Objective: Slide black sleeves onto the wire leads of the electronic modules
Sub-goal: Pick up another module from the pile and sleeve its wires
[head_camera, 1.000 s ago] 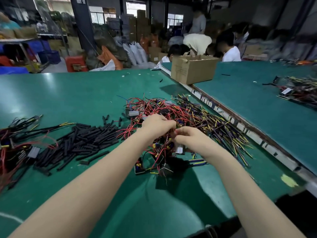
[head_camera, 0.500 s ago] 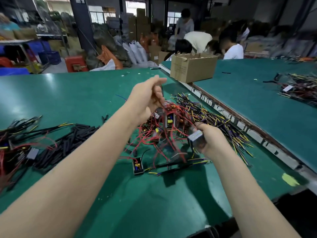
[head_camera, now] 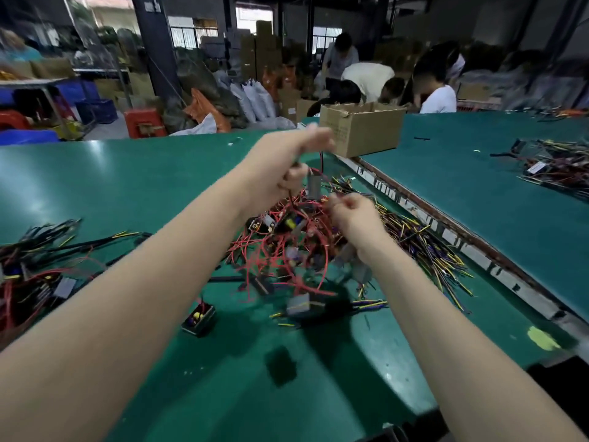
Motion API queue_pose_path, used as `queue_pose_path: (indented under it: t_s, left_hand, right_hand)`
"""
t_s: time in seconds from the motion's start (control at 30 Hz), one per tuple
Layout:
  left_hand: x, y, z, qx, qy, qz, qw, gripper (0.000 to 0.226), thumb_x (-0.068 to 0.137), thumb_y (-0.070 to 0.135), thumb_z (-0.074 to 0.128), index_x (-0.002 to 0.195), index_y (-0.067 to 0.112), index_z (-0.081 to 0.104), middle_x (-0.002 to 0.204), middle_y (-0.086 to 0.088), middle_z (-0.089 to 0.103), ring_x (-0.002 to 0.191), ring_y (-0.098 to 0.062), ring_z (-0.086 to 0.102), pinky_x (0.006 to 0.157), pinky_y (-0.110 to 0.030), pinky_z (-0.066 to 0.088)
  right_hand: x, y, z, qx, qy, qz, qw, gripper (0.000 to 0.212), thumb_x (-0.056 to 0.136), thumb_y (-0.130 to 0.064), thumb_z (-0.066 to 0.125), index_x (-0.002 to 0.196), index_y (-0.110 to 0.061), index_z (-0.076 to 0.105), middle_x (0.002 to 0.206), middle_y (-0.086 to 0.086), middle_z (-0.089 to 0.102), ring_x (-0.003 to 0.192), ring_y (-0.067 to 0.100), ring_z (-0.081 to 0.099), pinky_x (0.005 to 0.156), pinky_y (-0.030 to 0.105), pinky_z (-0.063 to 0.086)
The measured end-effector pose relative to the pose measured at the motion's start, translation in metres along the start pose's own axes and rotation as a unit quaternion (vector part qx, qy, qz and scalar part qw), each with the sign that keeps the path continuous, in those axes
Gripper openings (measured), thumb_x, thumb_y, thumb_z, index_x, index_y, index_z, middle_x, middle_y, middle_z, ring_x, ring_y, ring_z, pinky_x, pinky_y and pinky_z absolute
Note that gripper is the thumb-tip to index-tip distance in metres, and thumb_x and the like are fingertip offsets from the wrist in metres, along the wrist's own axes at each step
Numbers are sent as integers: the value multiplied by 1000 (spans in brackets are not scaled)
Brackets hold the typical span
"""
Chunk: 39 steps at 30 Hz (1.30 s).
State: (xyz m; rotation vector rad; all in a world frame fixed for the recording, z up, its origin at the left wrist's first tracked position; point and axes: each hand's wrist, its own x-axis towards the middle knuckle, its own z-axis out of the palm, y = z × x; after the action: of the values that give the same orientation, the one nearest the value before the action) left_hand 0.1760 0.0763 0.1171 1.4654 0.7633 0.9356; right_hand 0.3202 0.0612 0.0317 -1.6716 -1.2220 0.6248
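Left hand [head_camera: 288, 169], upper centre of frame, curled round thin red and black leads with one grey module [head_camera: 314, 186] dangling just below; right hand [head_camera: 352, 215] at centre, fingers curled on wires of the tangled heap of modules [head_camera: 287, 247], exact pinch lost to blur. Judged light, limp and snag-prone: leads soft, modules small and rigid, so best held near the lead tip for sleeving. No black sleeve visibly in either hand; sleeved harnesses [head_camera: 41, 250] at left edge on green table [head_camera: 143, 173].

free: green mat [head_camera: 318, 393] near edge | blocked: wire tangle [head_camera: 287, 250] centre, cardboard box [head_camera: 363, 129] beyond
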Motion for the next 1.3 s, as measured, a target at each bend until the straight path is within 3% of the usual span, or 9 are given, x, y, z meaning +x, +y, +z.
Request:
queue_pose_path:
  t_s: [0.1,0.27,0.37,0.5,0.63,0.8,0.97,1.07,1.3]
  left_hand:
    - [2,4,-15,-91,49,-56,993,26,100,31,41,100,18,64,102,7,69,35,-2,24,33,-13,17]
    - [4,-12,-5,-79,79,-96,989,23,99,29,44,105,19,64,101,0,64,38,-1,33,36,-12,22]
    - [6,-16,1,-112,83,-99,985,21,99,29,45,103,20,63,94,0,63,42,-1,42,39,-12,29]
    - [8,-16,-4,-179,119,-93,972,16,99,27,46,97,20,61,86,1,63,44,-2,49,40,-13,34]
    - [4,-21,-10,-240,147,-75,957,18,100,28,46,113,22,57,80,1,62,42,-1,51,39,-12,38]
    - [-3,-39,-20,-114,208,-52,970,21,100,33,44,118,29,54,78,5,59,47,-3,36,37,-13,26]
    - [-15,-53,-16,-129,156,-69,977,28,100,33,43,120,24,59,71,8,61,43,-1,38,39,-13,26]
    - [-22,-40,-12,-250,75,-46,964,25,100,34,42,110,24,62,64,8,60,39,-1,32,34,-13,26]
    - [-37,14,-33,-399,-37,22,916,27,100,32,40,106,19,62,69,8,56,41,0,26,38,-11,11]
  right_hand:
    - [21,6,-20,-144,77,52,985,30,99,-33,49,81,-10,56,73,5,55,71,24,52,59,30,40]
    - [4,-20,-24,-84,-85,-35,992,55,81,-28,69,130,-19,45,123,7,52,113,24,51,95,36,44]
    - [-24,-28,-14,-53,-96,-140,984,41,82,-39,69,114,-25,48,105,-3,59,99,16,57,78,25,50]
    - [-47,-22,0,-239,-135,-172,946,38,87,-57,55,102,-23,51,91,-9,58,91,17,56,83,38,47]
    - [-49,-13,11,-386,-34,-264,883,27,97,-37,47,111,-15,54,107,3,64,102,30,58,85,41,45]
    - [-39,-18,3,-180,-75,-211,958,20,97,-33,51,104,-19,64,90,-5,64,84,14,57,74,26,39]
    - [-19,-14,14,-173,-71,-139,973,20,99,-33,47,97,-17,59,77,-2,57,72,15,52,60,31,29]
    - [-1,-9,22,-228,-17,-121,966,28,100,-28,44,110,-7,60,104,14,64,99,31,57,71,31,37]
    - [40,-13,6,-202,122,-76,969,26,102,-22,38,110,-4,55,114,15,58,98,32,58,82,36,47]
